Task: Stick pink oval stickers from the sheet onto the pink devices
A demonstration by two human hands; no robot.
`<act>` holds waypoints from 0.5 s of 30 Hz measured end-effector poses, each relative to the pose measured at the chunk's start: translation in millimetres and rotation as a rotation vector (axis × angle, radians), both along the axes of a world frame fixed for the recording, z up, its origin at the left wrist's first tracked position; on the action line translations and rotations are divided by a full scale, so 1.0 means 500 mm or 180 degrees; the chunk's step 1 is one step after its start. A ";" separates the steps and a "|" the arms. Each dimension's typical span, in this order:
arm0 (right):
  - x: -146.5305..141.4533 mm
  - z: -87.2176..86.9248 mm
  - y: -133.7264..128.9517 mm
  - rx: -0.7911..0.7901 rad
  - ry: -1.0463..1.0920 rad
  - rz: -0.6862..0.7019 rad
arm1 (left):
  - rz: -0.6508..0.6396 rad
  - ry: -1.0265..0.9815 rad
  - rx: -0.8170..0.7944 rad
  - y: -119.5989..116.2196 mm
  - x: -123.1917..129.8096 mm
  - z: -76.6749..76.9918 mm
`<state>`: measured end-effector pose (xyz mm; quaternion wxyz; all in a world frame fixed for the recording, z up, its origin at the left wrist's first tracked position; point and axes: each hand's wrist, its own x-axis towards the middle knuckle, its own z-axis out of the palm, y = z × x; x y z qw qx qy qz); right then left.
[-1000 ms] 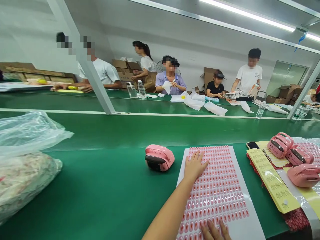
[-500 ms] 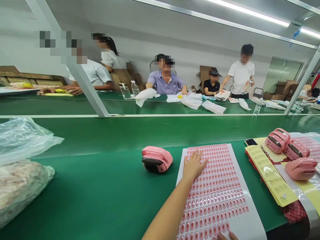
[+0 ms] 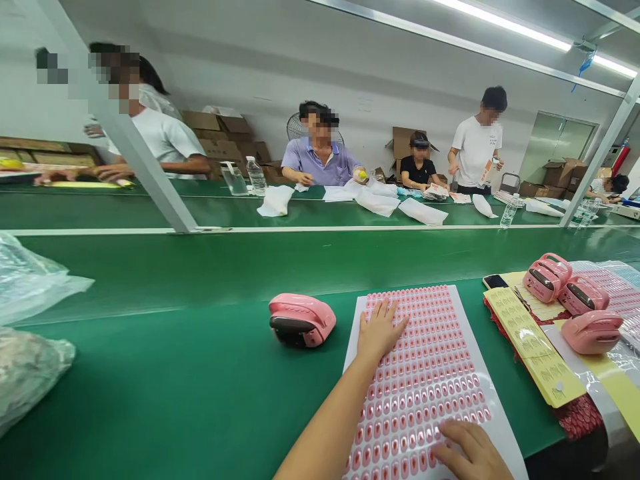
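A white sheet [image 3: 493, 427] carries rows of small pink oval stickers [image 3: 417, 373], each with a red mark in its middle. My left hand [image 3: 379, 331] lies flat on the upper left part of the sheet, its fingers spread. Over the lower rows is my right hand [image 3: 473, 450], with thumb and forefinger apart at the stickers; I see nothing held in it. A pink toy-like case [image 3: 303, 320] with a dark front panel sits left of the sheet, apart from both hands.
Three more pink cases [image 3: 593, 332] stand at the right, near yellow label sheets [image 3: 533, 347] and a phone [image 3: 495, 283]. A plastic bag [image 3: 33, 373] lies far left. Beyond a slanted metal post [image 3: 145, 160], several co-workers sit or stand at the opposite bench.
My right hand has come up from the bottom edge onto the lower sticker rows. My left hand stays flat on the sheet. The view has shifted slightly right.
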<state>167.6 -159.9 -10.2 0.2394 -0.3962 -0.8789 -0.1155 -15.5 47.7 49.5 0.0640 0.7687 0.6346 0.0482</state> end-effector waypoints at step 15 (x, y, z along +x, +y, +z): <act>-0.024 -0.058 0.025 0.0397 -0.0461 -0.0309 | -0.0009 0.0088 -0.0106 -0.003 0.001 0.008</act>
